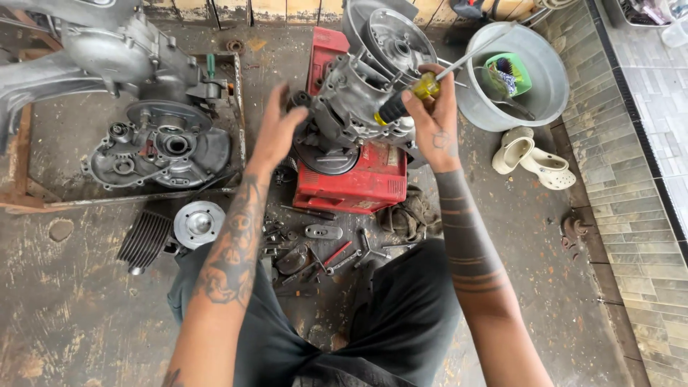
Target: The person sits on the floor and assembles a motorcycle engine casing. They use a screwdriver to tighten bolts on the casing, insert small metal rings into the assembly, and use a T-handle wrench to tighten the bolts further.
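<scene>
Engine casing [351, 97], frame centre: braced by the spread, open left hand [276, 129]. Yellow-handled screwdriver [412, 97] is clasped in the closed right hand [437, 125]. Risk judged: tip slip, casing unclamped atop the red box [351, 183].

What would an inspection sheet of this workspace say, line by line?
Surface: stained concrete floor.
Job's things: engine resting on red box; screwdriver in right hand.
Clutter: loose tools, cylinder, round cover, second engine case, rag.
Grippers: left hand open against the engine; right hand gripping the screwdriver.
Cables: nothing seen.
Surroundings: metal basin, pale clogs, tiled strip.
</scene>
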